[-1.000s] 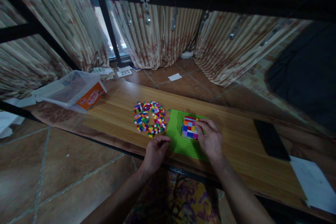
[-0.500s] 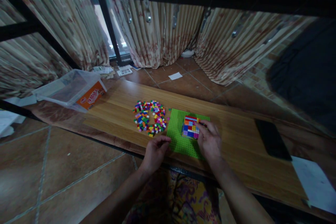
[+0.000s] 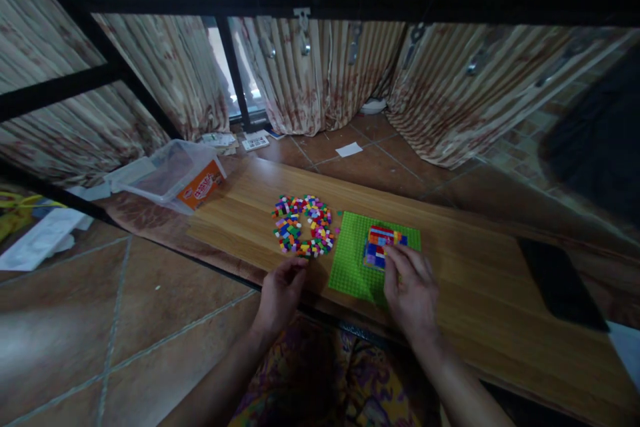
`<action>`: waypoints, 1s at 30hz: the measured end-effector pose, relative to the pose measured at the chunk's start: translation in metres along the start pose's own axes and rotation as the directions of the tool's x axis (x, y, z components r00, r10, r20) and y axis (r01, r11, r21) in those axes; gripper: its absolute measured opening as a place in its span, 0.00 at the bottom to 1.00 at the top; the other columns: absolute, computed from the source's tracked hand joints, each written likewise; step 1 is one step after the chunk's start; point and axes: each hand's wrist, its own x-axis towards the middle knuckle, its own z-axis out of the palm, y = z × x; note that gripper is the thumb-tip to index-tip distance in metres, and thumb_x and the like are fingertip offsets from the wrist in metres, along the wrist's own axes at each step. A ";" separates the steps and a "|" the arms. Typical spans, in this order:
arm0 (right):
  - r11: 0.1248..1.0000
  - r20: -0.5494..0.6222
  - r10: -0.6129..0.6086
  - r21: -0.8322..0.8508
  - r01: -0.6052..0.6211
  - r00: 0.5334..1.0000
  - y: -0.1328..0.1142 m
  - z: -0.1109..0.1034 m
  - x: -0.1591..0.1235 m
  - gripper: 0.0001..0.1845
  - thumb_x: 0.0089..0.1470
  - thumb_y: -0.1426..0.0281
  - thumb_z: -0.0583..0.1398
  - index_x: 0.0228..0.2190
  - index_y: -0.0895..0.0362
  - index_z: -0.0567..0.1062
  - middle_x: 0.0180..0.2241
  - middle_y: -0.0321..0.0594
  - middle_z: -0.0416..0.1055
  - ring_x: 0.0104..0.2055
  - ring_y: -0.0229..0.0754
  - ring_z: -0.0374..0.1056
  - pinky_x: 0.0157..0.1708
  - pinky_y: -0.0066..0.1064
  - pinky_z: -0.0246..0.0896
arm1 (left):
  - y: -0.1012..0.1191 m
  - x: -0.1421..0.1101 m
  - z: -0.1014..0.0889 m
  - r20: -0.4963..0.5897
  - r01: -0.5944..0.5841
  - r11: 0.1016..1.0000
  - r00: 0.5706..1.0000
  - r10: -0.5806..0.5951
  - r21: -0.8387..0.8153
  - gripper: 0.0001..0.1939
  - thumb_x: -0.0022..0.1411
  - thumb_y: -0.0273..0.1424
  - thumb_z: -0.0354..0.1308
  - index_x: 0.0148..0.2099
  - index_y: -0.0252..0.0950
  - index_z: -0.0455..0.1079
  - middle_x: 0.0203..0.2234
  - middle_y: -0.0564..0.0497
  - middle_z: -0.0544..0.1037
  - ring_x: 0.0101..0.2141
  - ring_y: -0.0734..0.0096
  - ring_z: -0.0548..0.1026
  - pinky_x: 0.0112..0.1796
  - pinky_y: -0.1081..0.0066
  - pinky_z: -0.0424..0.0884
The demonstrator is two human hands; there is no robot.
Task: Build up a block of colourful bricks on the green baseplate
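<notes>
A green baseplate (image 3: 350, 267) lies on the wooden board, bearing a block of many-coloured toy bricks (image 3: 377, 250). Over the right part of that block is my right hand (image 3: 411, 283), its thumb and fingers pinched together at the bricks; anything between the fingertips is hidden. My left hand (image 3: 281, 290) hovers by the board's near edge with thumb and index together, just below the pile of loose toy bricks (image 3: 320, 243). What it pinches, if anything, is too small to make out. The pile forms a rough ring left of the baseplate.
The wooden board (image 3: 475, 273) carries a dark flat phone-like slab (image 3: 563, 283) at right. A clear plastic box (image 3: 170, 170) with an orange label stands at the left end. A black metal bar (image 3: 350, 3) crosses above, before striped curtains (image 3: 310, 80). Paper (image 3: 349, 149) lies on the tiled floor.
My left hand has moved from the baseplate's left edge toward the loose pile. My right hand stays at the brick block. The whole view has shifted, so things appear farther right.
</notes>
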 end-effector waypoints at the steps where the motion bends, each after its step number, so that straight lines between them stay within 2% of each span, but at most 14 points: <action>1: 0.999 0.018 -0.010 0.047 0.009 1.000 -0.011 0.005 -0.004 0.13 0.60 0.72 0.54 0.43 0.53 0.76 0.42 0.43 0.72 0.44 0.45 0.67 0.47 0.39 0.64 | -0.001 0.001 -0.004 -0.018 -0.053 0.996 0.998 0.055 0.077 0.09 0.56 0.32 0.57 0.40 0.36 0.73 0.32 0.51 0.77 0.32 0.71 0.74 0.34 0.74 0.68; 5: 0.984 0.175 -0.060 0.176 0.029 0.983 -0.049 0.036 -0.013 0.12 0.61 0.71 0.53 0.39 0.54 0.76 0.36 0.42 0.72 0.40 0.43 0.67 0.43 0.37 0.65 | -0.001 0.009 -0.010 0.029 -0.237 0.879 0.969 0.247 0.413 0.12 0.56 0.28 0.57 0.44 0.38 0.71 0.37 0.50 0.76 0.36 0.68 0.74 0.38 0.71 0.69; 10: 0.987 0.261 -0.042 0.164 -0.001 0.964 -0.063 0.070 -0.002 0.12 0.61 0.71 0.53 0.39 0.53 0.76 0.35 0.42 0.71 0.40 0.45 0.66 0.40 0.36 0.64 | -0.003 0.021 -0.002 0.087 -0.311 0.719 0.940 0.331 0.622 0.14 0.58 0.27 0.55 0.48 0.39 0.67 0.39 0.49 0.74 0.39 0.66 0.74 0.41 0.69 0.70; 13: 0.994 0.267 -0.044 0.111 0.014 0.963 -0.062 0.078 0.006 0.11 0.60 0.72 0.54 0.38 0.52 0.76 0.34 0.41 0.70 0.39 0.45 0.65 0.39 0.36 0.63 | -0.007 0.030 0.000 0.085 -0.330 0.689 0.927 0.364 0.646 0.13 0.60 0.27 0.54 0.48 0.39 0.67 0.37 0.49 0.75 0.37 0.66 0.75 0.39 0.70 0.71; 18: 0.995 0.275 -0.086 0.076 0.068 0.957 -0.061 0.082 0.007 0.10 0.60 0.71 0.55 0.35 0.52 0.77 0.34 0.41 0.70 0.40 0.45 0.65 0.40 0.36 0.62 | -0.010 0.035 0.002 0.075 -0.355 0.694 0.913 0.400 0.627 0.13 0.60 0.26 0.53 0.47 0.39 0.67 0.37 0.49 0.74 0.37 0.66 0.75 0.39 0.70 0.71; 24: 0.996 0.286 -0.051 0.085 0.028 0.957 -0.062 0.084 0.007 0.10 0.60 0.73 0.55 0.32 0.54 0.75 0.35 0.41 0.71 0.41 0.45 0.65 0.41 0.36 0.62 | -0.006 0.031 0.009 0.100 -0.403 0.692 0.895 0.434 0.599 0.12 0.60 0.27 0.53 0.47 0.39 0.67 0.41 0.48 0.73 0.39 0.67 0.74 0.40 0.69 0.72; 27: 0.994 0.275 -0.045 0.112 0.014 0.960 -0.064 0.081 0.010 0.10 0.60 0.73 0.54 0.31 0.54 0.75 0.36 0.41 0.71 0.41 0.45 0.65 0.42 0.35 0.62 | -0.004 0.032 0.010 0.116 -0.429 0.691 0.884 0.452 0.582 0.12 0.60 0.27 0.53 0.48 0.38 0.67 0.41 0.47 0.73 0.39 0.68 0.74 0.40 0.70 0.72; 30: 0.984 0.260 -0.027 0.174 -0.019 0.965 -0.071 0.068 0.013 0.10 0.61 0.73 0.54 0.31 0.54 0.75 0.36 0.41 0.72 0.41 0.44 0.66 0.42 0.35 0.63 | -0.005 0.035 0.010 0.125 -0.454 0.682 0.871 0.475 0.573 0.12 0.61 0.28 0.53 0.48 0.38 0.66 0.41 0.47 0.73 0.40 0.67 0.74 0.41 0.70 0.72</action>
